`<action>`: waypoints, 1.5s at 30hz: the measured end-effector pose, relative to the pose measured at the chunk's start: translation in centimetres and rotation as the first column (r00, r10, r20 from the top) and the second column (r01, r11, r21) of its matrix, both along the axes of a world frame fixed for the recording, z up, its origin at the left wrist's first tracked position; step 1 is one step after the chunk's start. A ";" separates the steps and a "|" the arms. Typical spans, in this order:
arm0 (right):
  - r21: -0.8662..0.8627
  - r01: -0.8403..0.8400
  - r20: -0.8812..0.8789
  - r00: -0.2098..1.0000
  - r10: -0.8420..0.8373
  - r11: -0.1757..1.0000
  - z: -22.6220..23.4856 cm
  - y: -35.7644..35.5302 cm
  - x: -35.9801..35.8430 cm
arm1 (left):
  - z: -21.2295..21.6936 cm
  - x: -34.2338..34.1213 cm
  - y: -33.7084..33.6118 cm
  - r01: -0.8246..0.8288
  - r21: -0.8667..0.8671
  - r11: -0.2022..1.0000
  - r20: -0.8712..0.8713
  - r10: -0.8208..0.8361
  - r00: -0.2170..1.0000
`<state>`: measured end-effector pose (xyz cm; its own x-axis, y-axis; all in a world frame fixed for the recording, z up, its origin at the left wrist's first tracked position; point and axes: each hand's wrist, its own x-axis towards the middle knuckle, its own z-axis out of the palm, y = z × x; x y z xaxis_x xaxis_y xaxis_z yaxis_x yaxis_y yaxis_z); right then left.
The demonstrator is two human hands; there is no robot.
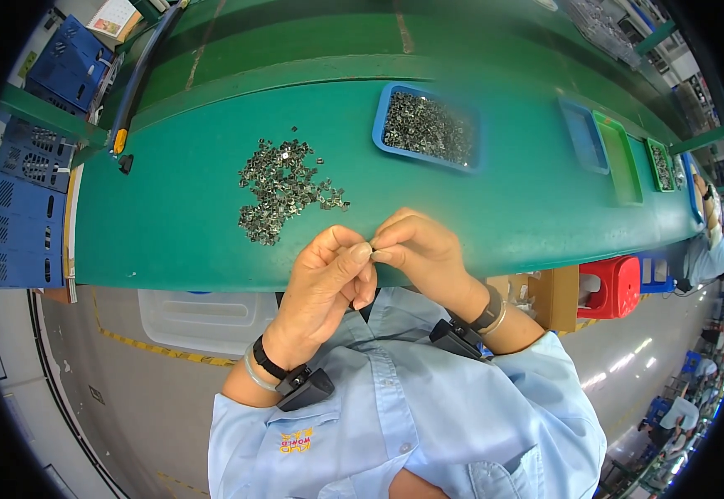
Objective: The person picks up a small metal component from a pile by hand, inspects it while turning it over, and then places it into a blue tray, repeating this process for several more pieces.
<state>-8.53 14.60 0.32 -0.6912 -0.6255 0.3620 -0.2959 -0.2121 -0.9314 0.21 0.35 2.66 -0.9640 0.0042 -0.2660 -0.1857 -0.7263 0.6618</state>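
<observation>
My left hand (326, 283) and my right hand (425, 254) meet over the near edge of the green table. Thumb and fingers of both are pinched together at one spot. Whatever sits between the fingertips is too small and too covered to name. Beyond my left hand lies a loose pile of small, shiny metal pieces (280, 185), dark and silver. A blue tray (376, 133) filled with similar small metal pieces (425, 125) stands farther back, beyond my right hand; its right side looks hazy.
On the right stand a blue tray (582, 137), a green tray (620, 162) and a small green tray of parts (659, 166). Blue perforated bins (25, 220) line the left. Below the table are a clear plastic box (204, 320), a cardboard box (555, 299) and a red stool (615, 287).
</observation>
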 end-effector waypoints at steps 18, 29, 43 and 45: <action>0.261 0.429 -0.362 0.874 -0.324 0.865 2.2 1.7 -6.3 | -1.8 0.3 -0.5 0.037 -0.035 0.999 0.000 -0.037 0.999; 0.559 0.218 -0.573 0.799 0.183 0.800 0.6 -2.3 -6.0 | -3.0 1.7 -3.1 -0.038 0.037 0.999 0.050 0.036 0.998; 0.289 0.191 -0.530 0.848 -0.009 0.938 0.3 -2.3 -4.1 | -1.6 -0.5 -1.9 -0.052 0.001 0.999 0.094 0.052 0.994; 0.237 0.204 -0.524 0.850 -0.052 0.950 0.3 -2.4 -3.6 | -1.3 -1.4 -1.3 -0.069 -0.049 0.996 0.104 0.074 0.992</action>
